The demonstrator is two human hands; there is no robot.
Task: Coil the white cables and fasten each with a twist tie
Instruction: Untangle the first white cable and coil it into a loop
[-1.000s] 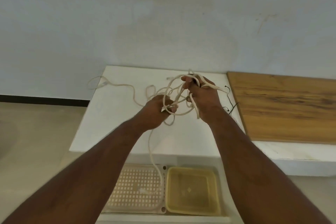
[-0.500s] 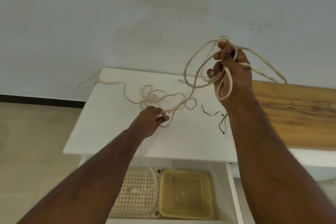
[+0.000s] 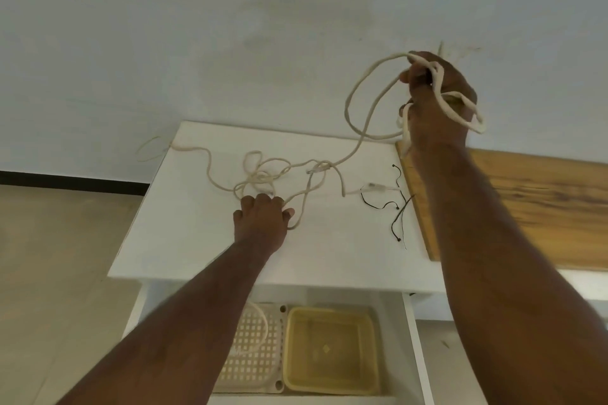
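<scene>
Tangled white cables (image 3: 263, 174) lie across the white table (image 3: 204, 233). My right hand (image 3: 437, 99) is raised high above the table's far right corner and grips several loops of one white cable; a strand runs from it down to the tangle. My left hand (image 3: 263, 217) rests on the table with its fingers curled round a cable strand near the tangle. A cable plug (image 3: 371, 187) lies right of the tangle. Thin black twist ties (image 3: 396, 207) lie on the table near its right edge.
A wooden board (image 3: 526, 204) adjoins the table on the right. Below the table's front edge sit a white perforated tray (image 3: 253, 355) and a yellowish plastic tub (image 3: 332, 352); a cable end hangs over the tray. A pale wall stands behind.
My right hand has lifted up and to the right with its cable loops, pulling a strand out of the tangle. My left hand has dropped onto the table, holding the cable down.
</scene>
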